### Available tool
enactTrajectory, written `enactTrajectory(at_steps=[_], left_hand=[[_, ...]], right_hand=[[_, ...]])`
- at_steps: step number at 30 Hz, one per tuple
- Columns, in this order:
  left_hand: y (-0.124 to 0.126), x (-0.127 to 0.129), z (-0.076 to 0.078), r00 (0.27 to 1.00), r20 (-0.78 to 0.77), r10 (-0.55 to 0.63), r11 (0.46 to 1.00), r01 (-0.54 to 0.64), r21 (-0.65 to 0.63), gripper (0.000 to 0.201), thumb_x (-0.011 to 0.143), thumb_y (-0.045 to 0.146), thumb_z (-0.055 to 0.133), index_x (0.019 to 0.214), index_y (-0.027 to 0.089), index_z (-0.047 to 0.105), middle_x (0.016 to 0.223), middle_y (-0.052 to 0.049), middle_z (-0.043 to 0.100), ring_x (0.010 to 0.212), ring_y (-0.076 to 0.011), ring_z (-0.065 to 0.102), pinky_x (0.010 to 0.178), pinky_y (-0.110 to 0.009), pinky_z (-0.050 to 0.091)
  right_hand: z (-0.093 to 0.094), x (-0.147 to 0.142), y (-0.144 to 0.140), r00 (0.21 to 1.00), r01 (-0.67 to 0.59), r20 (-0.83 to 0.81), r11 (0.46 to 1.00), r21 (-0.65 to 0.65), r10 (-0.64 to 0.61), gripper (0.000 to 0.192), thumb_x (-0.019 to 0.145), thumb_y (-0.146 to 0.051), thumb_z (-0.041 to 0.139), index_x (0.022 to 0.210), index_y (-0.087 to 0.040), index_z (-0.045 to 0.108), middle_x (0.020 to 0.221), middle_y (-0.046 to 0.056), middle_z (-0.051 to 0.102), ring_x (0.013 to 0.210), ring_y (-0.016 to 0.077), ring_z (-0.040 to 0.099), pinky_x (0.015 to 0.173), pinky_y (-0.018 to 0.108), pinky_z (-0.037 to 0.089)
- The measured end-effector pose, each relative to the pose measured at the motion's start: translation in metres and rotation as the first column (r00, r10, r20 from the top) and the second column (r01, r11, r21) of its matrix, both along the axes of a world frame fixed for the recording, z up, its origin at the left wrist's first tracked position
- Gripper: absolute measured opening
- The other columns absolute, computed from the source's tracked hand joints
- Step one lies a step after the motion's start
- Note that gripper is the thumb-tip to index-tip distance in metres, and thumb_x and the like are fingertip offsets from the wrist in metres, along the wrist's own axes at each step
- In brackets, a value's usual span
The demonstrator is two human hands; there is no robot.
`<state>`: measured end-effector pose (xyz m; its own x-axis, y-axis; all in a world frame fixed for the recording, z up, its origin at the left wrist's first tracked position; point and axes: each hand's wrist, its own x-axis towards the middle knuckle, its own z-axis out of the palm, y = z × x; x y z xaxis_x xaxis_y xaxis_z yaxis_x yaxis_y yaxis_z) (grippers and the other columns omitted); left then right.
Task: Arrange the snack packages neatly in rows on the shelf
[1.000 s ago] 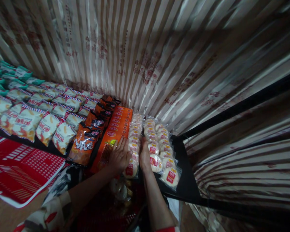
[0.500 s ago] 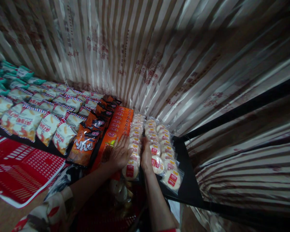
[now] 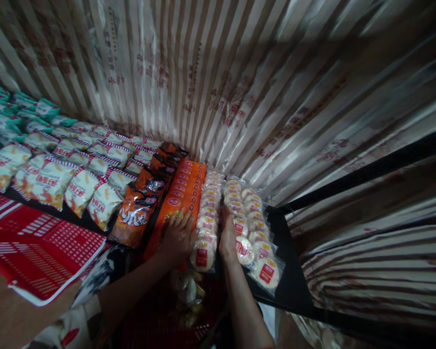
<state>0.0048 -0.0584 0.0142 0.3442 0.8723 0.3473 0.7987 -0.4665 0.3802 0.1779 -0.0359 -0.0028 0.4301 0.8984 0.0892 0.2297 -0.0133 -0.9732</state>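
Observation:
My left hand (image 3: 178, 238) lies with fingers spread on the orange packets (image 3: 184, 190), which overlap in a row. Its thumb side is by a row of white round crackers in clear wrappers with red labels (image 3: 202, 254). Edge-on in the gap to the right of that row stands my right hand (image 3: 228, 236), fingers stretched out and partly hidden behind the palm. It is against the middle row of the same wrapped crackers (image 3: 244, 250). A third row of wrapped crackers (image 3: 266, 272) lies farther right.
Left of the orange packets stand orange-and-black snack bags (image 3: 134, 219), then white snack bags (image 3: 45, 180) and green bags (image 3: 2, 121). All sit on a black shelf (image 3: 288, 261) before a striped curtain (image 3: 218, 72). A red basket (image 3: 54, 247) is below left; a black bar (image 3: 366, 167) crosses at right.
The whole view has shifted slightly, so the goods sit a little farther right in the picture. Both hands stay in about the same place on the shelf.

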Motion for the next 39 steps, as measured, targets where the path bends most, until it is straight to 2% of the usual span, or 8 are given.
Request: enactTrajectory(at_steps=[3, 5, 8, 12, 19, 28, 39], left_hand=[[0.0, 0.001, -0.001, 1.0, 0.031, 0.0, 1.0, 0.0, 0.003, 0.042, 0.093, 0.033, 0.037, 0.127, 0.012, 0.051, 0.136, -0.011, 0.052, 0.135, -0.0283, 0.036, 0.111, -0.051, 0.03], [0.001, 0.002, -0.002, 0.999, 0.047, 0.002, 1.0, -0.002, 0.002, 0.042, 0.093, 0.033, 0.037, 0.128, 0.013, 0.05, 0.137, -0.01, 0.052, 0.136, -0.0283, 0.035, 0.111, -0.051, 0.03], [0.002, 0.003, -0.002, 0.999, 0.045, 0.004, 1.0, -0.004, -0.011, 0.043, 0.093, 0.033, 0.037, 0.128, 0.012, 0.05, 0.137, -0.011, 0.052, 0.136, -0.0289, 0.034, 0.111, -0.05, 0.031], [0.001, 0.003, -0.004, 0.999, 0.033, 0.005, 1.0, -0.005, 0.001, 0.043, 0.093, 0.032, 0.037, 0.128, 0.011, 0.051, 0.135, -0.011, 0.053, 0.136, -0.0283, 0.034, 0.111, -0.048, 0.032], [0.001, 0.005, -0.007, 0.999, 0.042, 0.01, 1.0, -0.011, 0.015, 0.043, 0.092, 0.034, 0.039, 0.127, 0.013, 0.052, 0.135, -0.011, 0.053, 0.134, -0.0299, 0.037, 0.109, -0.049, 0.034], [0.0, 0.009, -0.008, 0.999, 0.042, 0.023, 0.999, -0.022, -0.028, 0.045, 0.092, 0.035, 0.039, 0.129, 0.011, 0.051, 0.138, -0.011, 0.051, 0.136, -0.0298, 0.033, 0.111, -0.049, 0.031], [-0.001, 0.01, -0.011, 0.999, 0.03, 0.035, 0.999, -0.036, 0.022, 0.043, 0.092, 0.034, 0.04, 0.125, 0.011, 0.054, 0.137, -0.013, 0.051, 0.134, -0.0308, 0.037, 0.109, -0.051, 0.033]], right_hand=[[0.02, -0.004, -0.005, 0.999, 0.044, -0.002, 0.999, 0.01, -0.044, 0.067, 0.091, -0.06, 0.023, 0.14, -0.017, 0.041, 0.146, 0.007, 0.04, 0.134, 0.0203, 0.037, 0.112, 0.041, 0.027], [0.034, -0.008, -0.01, 0.991, 0.036, 0.124, 0.998, 0.057, -0.043, 0.065, 0.092, -0.058, 0.022, 0.139, -0.017, 0.042, 0.145, 0.008, 0.042, 0.135, 0.0201, 0.035, 0.114, 0.043, 0.023], [0.046, -0.017, -0.018, 0.945, -0.043, 0.326, 0.997, 0.071, 0.017, 0.063, 0.093, -0.056, 0.021, 0.137, -0.017, 0.045, 0.144, 0.008, 0.043, 0.137, 0.0199, 0.033, 0.115, 0.044, 0.022], [0.043, -0.024, -0.021, 0.912, -0.091, 0.402, 0.996, 0.013, 0.078, 0.064, 0.094, -0.055, 0.019, 0.137, -0.015, 0.045, 0.145, 0.01, 0.042, 0.137, 0.0198, 0.032, 0.115, 0.044, 0.022], [0.032, -0.021, -0.011, 0.946, -0.094, 0.308, 0.995, -0.032, 0.1, 0.065, 0.093, -0.058, 0.021, 0.138, -0.018, 0.043, 0.145, 0.008, 0.042, 0.138, 0.0198, 0.031, 0.116, 0.045, 0.02], [0.037, -0.024, -0.015, 0.954, -0.046, 0.296, 0.999, -0.019, 0.05, 0.071, 0.092, -0.061, 0.019, 0.137, -0.012, 0.044, 0.144, 0.011, 0.043, 0.136, 0.0205, 0.033, 0.115, 0.042, 0.022], [0.035, -0.018, -0.028, 0.958, 0.02, 0.287, 0.998, -0.059, -0.002, 0.076, 0.09, -0.064, 0.018, 0.135, -0.01, 0.047, 0.142, 0.014, 0.045, 0.135, 0.0228, 0.036, 0.114, 0.043, 0.024]])
